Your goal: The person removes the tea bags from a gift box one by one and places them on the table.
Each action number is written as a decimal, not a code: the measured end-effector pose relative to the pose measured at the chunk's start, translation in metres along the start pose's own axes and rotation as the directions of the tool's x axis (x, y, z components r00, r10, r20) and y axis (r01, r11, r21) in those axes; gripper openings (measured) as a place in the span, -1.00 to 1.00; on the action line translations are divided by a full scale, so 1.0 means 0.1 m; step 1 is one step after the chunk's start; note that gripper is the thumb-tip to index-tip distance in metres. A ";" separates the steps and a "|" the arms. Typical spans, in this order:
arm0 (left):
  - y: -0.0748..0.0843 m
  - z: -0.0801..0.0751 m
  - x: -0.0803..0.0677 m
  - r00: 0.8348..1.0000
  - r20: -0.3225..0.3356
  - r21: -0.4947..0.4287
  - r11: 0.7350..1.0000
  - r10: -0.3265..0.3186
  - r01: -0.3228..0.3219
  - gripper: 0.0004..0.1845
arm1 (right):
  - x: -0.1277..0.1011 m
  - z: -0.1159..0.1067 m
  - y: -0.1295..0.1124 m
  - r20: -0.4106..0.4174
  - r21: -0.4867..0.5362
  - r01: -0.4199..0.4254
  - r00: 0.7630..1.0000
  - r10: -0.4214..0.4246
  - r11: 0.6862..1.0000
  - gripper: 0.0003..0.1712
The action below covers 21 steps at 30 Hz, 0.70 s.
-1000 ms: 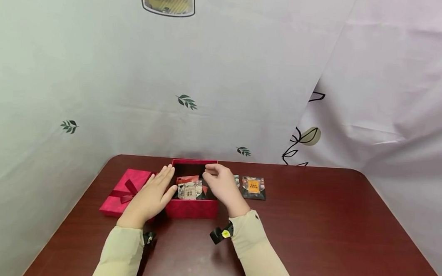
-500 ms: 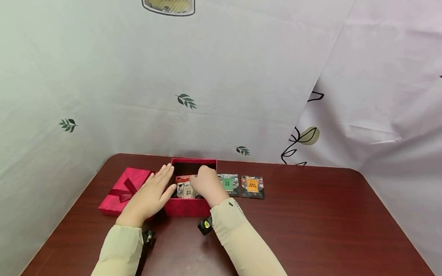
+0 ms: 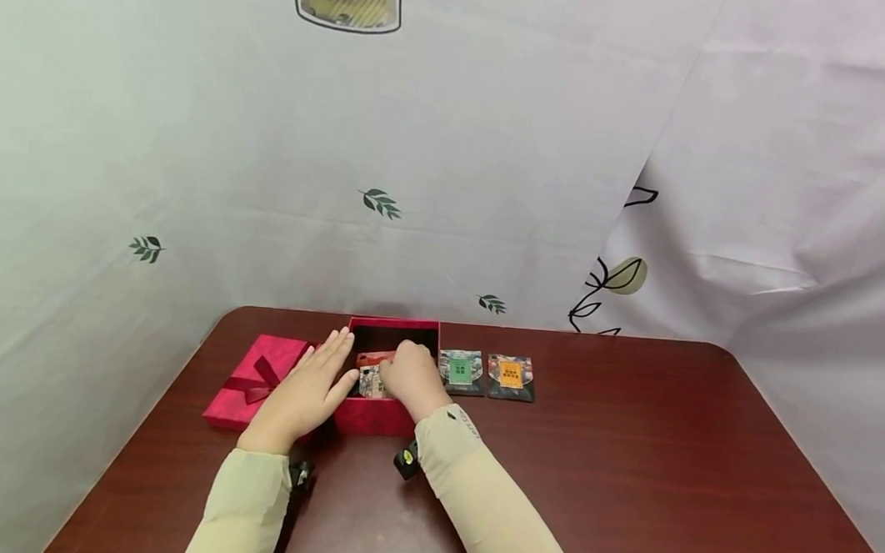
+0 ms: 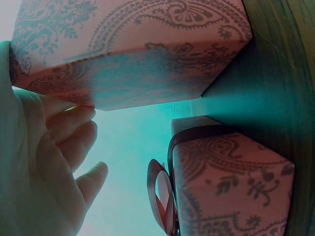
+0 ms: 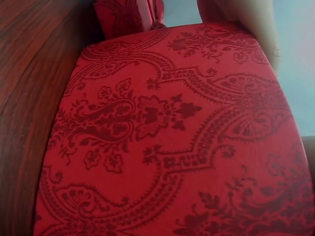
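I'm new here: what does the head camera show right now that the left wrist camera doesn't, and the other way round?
Only the head view: the right hand in the box, packets inside it, and a green-labelled packet and an orange-labelled packet lying to its right.

Only the left wrist view: the printed scroll pattern on the sides of the box and the lid, clear and close up.

Both: the box, the lid with its ribbon, the left hand and the table.

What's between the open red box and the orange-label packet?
The green-label packet lies between the open red box and the orange-label packet, as the head view shows.
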<state>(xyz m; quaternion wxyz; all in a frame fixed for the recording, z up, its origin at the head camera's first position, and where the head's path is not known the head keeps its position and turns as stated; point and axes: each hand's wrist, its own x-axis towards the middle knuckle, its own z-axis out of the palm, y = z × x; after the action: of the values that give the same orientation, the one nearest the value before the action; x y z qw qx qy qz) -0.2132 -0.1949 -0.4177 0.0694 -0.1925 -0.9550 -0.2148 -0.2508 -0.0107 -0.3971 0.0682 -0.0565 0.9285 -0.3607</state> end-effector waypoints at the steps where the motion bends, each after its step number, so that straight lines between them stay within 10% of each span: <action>1: 0.00 0.00 0.00 1.000 0.000 0.000 1.000 0.001 -0.001 -0.32 | 0.00 0.00 0.01 -0.004 0.003 0.000 1.000 0.000 1.000 -0.62; 21: -0.01 0.03 0.04 0.999 0.020 -0.014 1.000 -0.025 0.025 -0.28 | 0.06 0.01 0.04 0.076 0.059 -0.068 0.995 0.063 0.996 -0.66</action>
<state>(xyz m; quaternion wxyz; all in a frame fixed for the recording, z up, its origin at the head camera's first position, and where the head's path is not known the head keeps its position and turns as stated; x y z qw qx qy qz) -0.2173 -0.1934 -0.4196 0.0558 -0.1831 -0.9564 -0.2208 -0.2567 -0.0093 -0.4016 0.1158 -0.0373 0.9152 -0.3842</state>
